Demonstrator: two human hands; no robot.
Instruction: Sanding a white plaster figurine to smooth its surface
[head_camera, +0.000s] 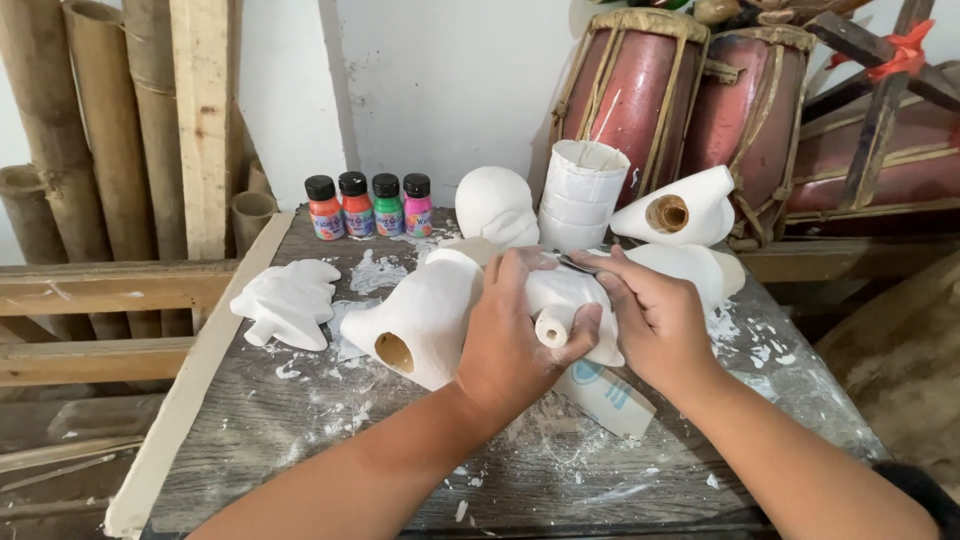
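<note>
Both hands at centre of grey, paint-spattered wooden worktop (300, 440). Left hand (510, 340) wrapped over small white plaster figure with short hollow stem (560, 310), fingers clamped round it. Right hand (655, 320) closed on thin dark tool (575, 264), tip against figure's top. Four small paint bottles (370, 205), black caps, in row at far edge. Five other white plaster casts around hands. Two red drums (690, 95) beyond far right corner.

Both forearms reach in from the near edge, converging mid-frame. Left hand (510, 335) curled, fingers (580, 335) wrapped closed, thumb up. Right hand (655, 315) beside it, touching, fingers pinched together.
</note>
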